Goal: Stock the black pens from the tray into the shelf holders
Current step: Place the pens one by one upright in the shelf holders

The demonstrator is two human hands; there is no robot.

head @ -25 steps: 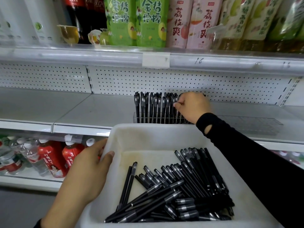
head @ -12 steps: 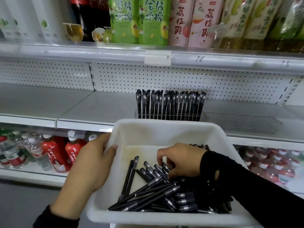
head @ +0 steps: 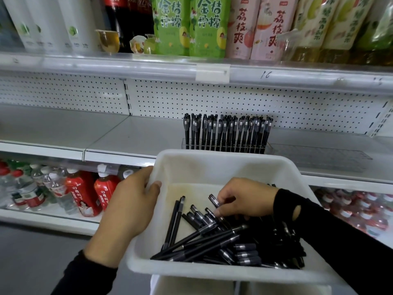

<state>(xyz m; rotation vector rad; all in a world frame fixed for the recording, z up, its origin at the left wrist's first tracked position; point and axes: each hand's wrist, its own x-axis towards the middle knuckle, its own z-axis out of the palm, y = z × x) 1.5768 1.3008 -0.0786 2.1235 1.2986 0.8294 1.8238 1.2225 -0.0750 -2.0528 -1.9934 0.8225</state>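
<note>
A white plastic tray [head: 214,165] sits in front of the shelf with a loose pile of black pens [head: 214,237] in it. My left hand [head: 129,207] grips the tray's left rim, thumb inside. Inside the tray, my right hand [head: 242,199] pinches one black pen [head: 213,200] by its barrel, its capped end tilted up above the pile. On the middle shelf a clear holder [head: 225,146] is packed with several upright black pens [head: 226,130]. To its right lies a second clear holder [head: 321,159] with nothing in it.
The grey middle shelf [head: 85,133] runs left of the holders, backed by white pegboard [head: 212,99]. Drink cartons and bottles [head: 191,24] line the upper shelf. Red and clear bottles [head: 80,188] fill the lower shelf. Another white bin [head: 191,286] sits under the tray.
My right hand left the shelf holder, came down into the tray and picked one pen out of the pile. My left hand stayed on the tray rim.
</note>
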